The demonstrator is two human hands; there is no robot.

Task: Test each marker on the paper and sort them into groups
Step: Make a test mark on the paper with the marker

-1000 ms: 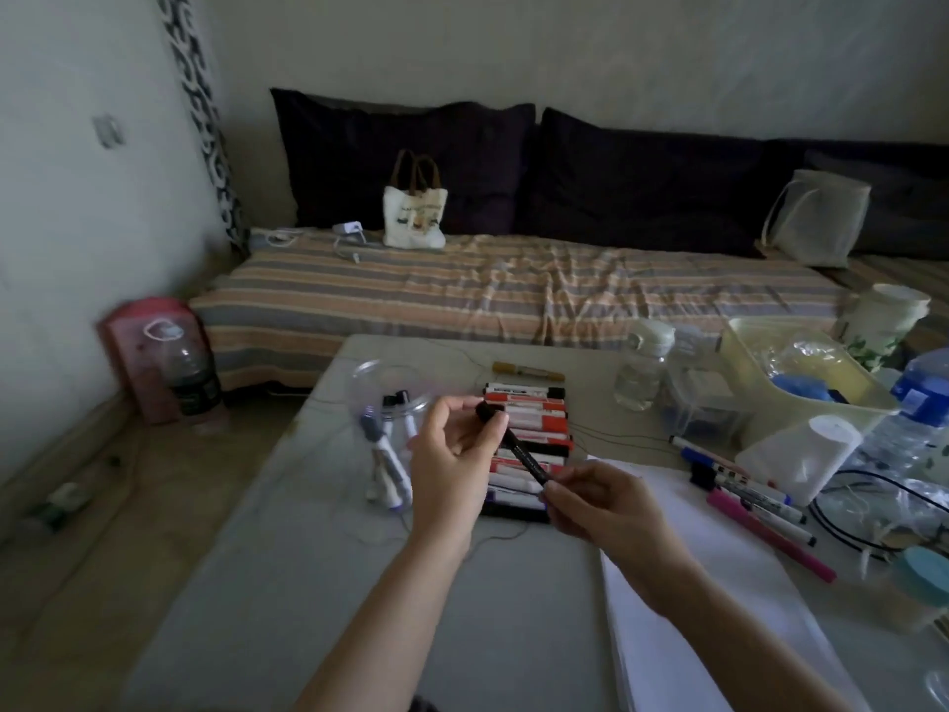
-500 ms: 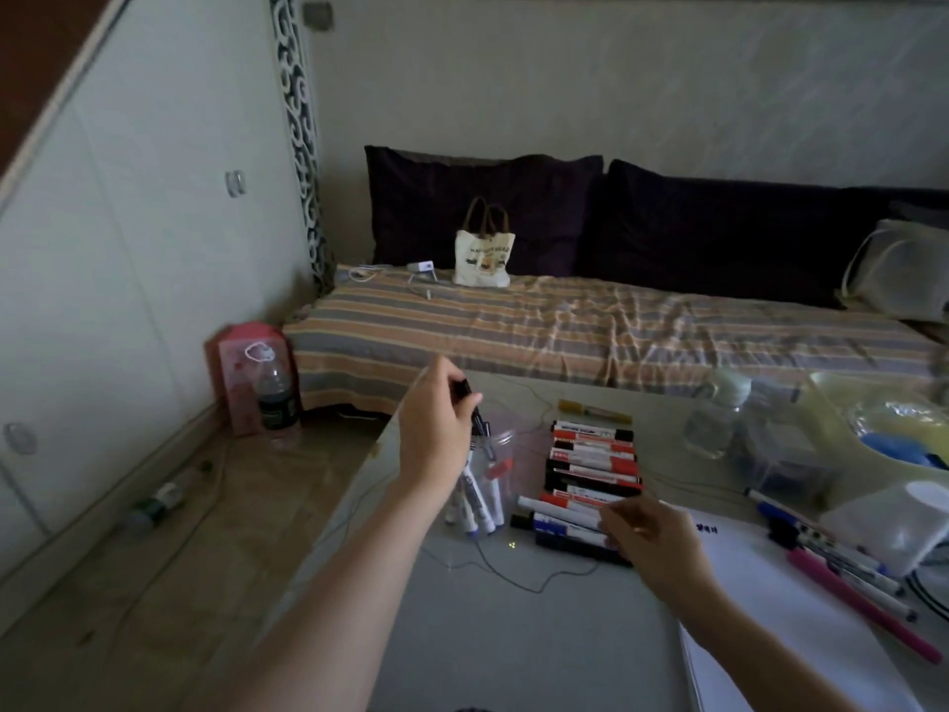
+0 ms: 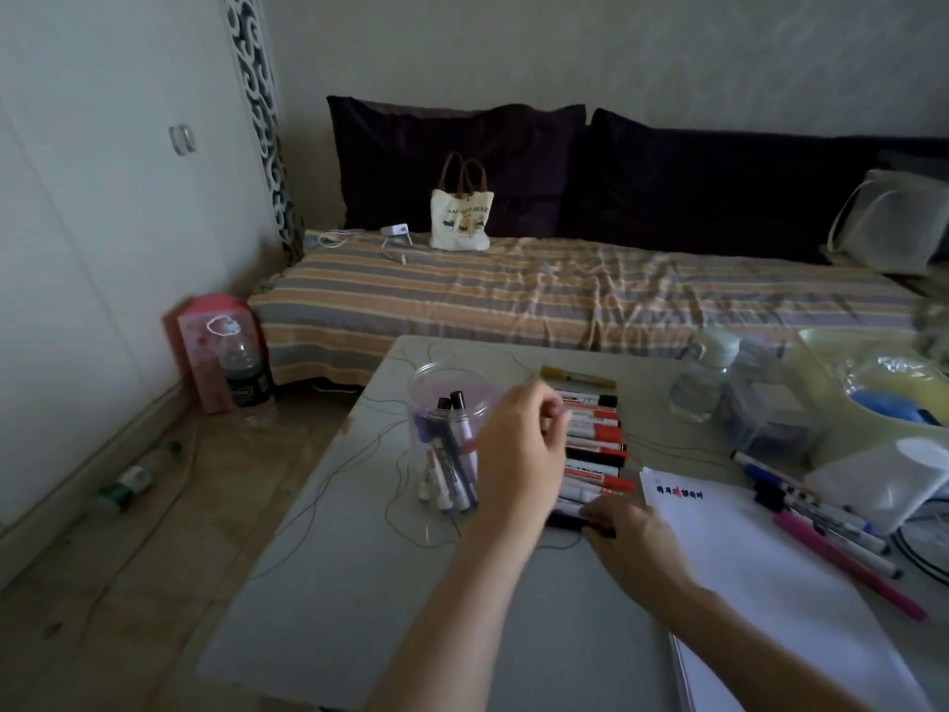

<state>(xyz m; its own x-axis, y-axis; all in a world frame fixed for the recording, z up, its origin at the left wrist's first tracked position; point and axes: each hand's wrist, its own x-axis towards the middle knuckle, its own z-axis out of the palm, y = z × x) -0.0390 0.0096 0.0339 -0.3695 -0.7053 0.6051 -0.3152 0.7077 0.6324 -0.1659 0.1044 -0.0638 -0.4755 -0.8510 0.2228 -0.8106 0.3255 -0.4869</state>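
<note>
The left hand (image 3: 518, 444), fingers loosely curled and empty, hovers beside the jar (image 3: 448, 434); right fingers (image 3: 598, 513) grip a black marker (image 3: 570, 520) from the row, likely for testing.

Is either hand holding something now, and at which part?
The left hand holds nothing visible. The right hand grips the black marker nearest the person at its right end.

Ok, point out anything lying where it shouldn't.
A plastic bottle lies on its side on the floor by the wall, away from the table. The markers on the table sit in tidy groups.
</note>
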